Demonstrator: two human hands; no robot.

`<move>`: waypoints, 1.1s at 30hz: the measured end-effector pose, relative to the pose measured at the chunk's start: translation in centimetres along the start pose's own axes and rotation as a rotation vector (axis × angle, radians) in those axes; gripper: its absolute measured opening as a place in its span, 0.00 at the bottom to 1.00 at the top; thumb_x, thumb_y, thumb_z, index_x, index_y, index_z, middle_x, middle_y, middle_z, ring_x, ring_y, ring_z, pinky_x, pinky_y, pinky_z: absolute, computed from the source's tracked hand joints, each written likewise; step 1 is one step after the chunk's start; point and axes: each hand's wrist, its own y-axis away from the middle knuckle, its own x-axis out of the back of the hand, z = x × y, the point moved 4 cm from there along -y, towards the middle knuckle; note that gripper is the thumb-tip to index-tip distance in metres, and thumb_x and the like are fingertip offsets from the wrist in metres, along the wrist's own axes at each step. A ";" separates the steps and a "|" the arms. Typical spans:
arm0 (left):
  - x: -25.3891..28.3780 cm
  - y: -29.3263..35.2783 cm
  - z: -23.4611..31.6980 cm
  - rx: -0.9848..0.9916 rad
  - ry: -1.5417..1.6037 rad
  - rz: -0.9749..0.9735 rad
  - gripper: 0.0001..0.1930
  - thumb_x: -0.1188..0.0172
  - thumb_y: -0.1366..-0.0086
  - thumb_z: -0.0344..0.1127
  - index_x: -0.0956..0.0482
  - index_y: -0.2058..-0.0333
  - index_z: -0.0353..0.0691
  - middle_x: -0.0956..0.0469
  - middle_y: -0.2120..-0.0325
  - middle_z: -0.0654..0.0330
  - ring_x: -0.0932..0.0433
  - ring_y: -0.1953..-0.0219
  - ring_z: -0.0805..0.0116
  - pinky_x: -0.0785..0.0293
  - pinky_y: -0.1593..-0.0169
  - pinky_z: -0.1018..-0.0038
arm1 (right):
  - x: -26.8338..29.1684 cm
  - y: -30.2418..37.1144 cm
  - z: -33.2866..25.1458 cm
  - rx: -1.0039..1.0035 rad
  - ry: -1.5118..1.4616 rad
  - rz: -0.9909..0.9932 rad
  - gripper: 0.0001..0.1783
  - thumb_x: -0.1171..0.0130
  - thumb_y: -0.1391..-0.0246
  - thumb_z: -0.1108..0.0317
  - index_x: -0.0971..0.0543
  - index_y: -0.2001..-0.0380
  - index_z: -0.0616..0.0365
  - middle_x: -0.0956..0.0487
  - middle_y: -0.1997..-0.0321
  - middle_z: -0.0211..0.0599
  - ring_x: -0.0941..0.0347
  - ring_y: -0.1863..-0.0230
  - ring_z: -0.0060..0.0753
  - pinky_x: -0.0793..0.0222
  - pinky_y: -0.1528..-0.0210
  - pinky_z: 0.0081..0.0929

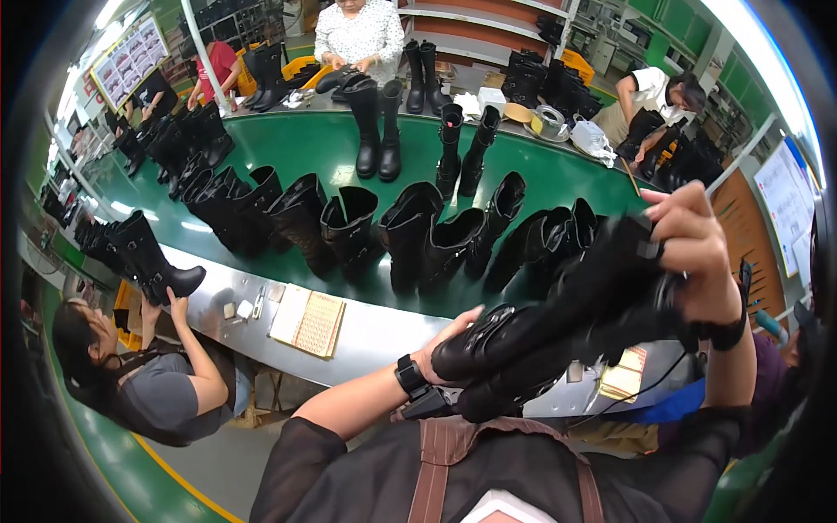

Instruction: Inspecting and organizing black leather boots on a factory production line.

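Note:
A pair of black boots [514, 342] with strap-and-buckle trim lies slantwise in front of me, toes toward the lower left and shafts rising to the right. My left hand [432, 357] is closed around the foot end, and most of its fingers are hidden behind the leather. Up at the shaft tops, my right hand [697, 248] grips with curled fingers. The shafts are smeared by motion there, so exactly what the fingertips pinch is unclear. Beyond the held pair, several black boots [410, 231] stand in a row on the green table [296, 144].
A steel ledge [366, 336] edges the table and carries an open booklet [309, 322]; another booklet [623, 375] lies at right. At left, a person [187, 366] handles a boot [148, 257]. Across the table, people [359, 35] handle boots near tape rolls [549, 122].

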 end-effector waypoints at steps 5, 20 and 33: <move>-0.4 0.3 4.3 -0.141 -0.469 0.049 0.37 0.66 0.31 0.65 0.45 0.34 0.44 0.38 0.38 0.51 0.37 0.37 0.56 0.40 0.36 0.55 | 3.9 -2.0 7.8 -0.158 0.372 0.199 0.23 0.26 0.67 0.59 0.27 0.78 0.64 0.33 0.72 0.35 0.38 0.63 0.38 0.40 0.58 0.32; 7.4 14.5 11.4 -0.713 -0.664 0.959 0.20 0.55 0.30 0.42 0.32 0.46 0.36 0.24 0.56 0.53 0.24 0.56 0.63 0.28 0.49 0.64 | -18.4 -7.6 42.9 -0.999 0.741 0.329 0.16 0.37 0.58 0.54 0.16 0.73 0.55 0.19 0.64 0.47 0.30 0.52 0.55 0.30 0.54 0.46; -0.2 23.9 17.7 -1.492 -1.067 1.482 0.09 0.46 0.35 0.30 0.23 0.57 0.34 0.22 0.67 0.62 0.23 0.64 0.76 0.27 0.56 0.79 | -34.2 -1.8 52.9 -1.295 0.594 -0.342 0.37 0.36 0.54 0.49 0.33 0.39 0.43 0.32 0.41 0.53 0.37 0.39 0.60 0.38 0.40 0.54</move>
